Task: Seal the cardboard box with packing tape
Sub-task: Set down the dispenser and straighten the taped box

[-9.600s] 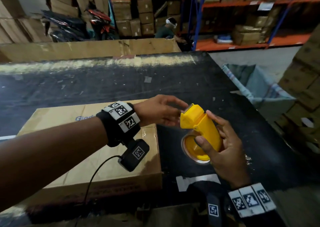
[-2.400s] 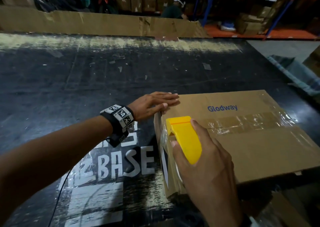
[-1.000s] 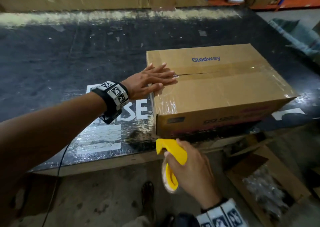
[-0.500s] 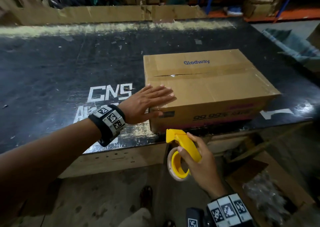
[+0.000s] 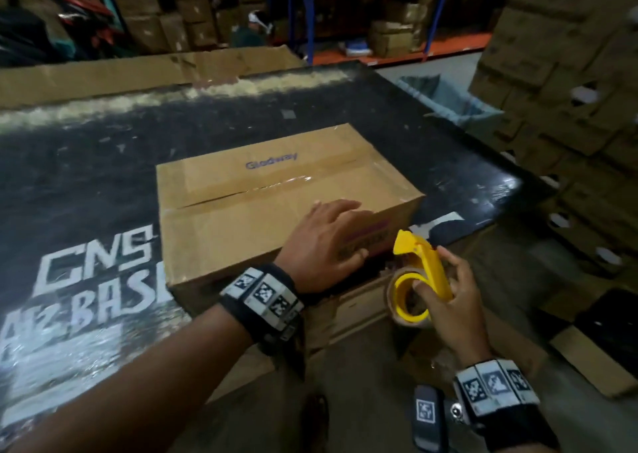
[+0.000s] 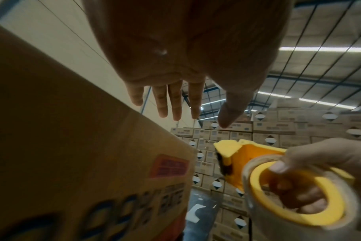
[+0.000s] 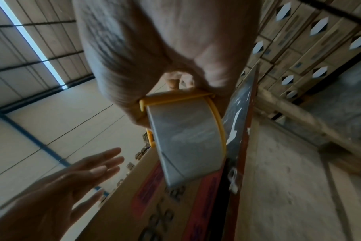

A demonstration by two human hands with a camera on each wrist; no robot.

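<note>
A brown cardboard box (image 5: pixel 262 197) printed "Glodway" lies on the black table (image 5: pixel 86 162), its near side at the table's front edge. Clear tape shines along its top seam, which gapes a little at the left. My left hand (image 5: pixel 331 242) is spread over the box's near right corner with straight fingers (image 6: pixel 175 101); contact is not clear. My right hand (image 5: pixel 445 297) grips a yellow tape dispenser (image 5: pixel 423 269) with a clear roll (image 7: pixel 185 143), just right of the box's (image 6: pixel 72 154) near corner and below table height. The box's side (image 7: pixel 165 203) carries a red label.
Flattened cardboard (image 5: pixel 138 69) lies along the table's far edge. Stacked cartons (image 5: pixel 569 107) rise at the right, shelving (image 5: pixel 397 21) with boxes at the back. A person (image 5: pixel 252 31) sits far behind. An open carton (image 5: pixel 587 359) lies on the floor at the right.
My left hand slid from the box's near left corner along its front edge to the near right corner. The right hand with the dispenser rose closer to the box's right end.
</note>
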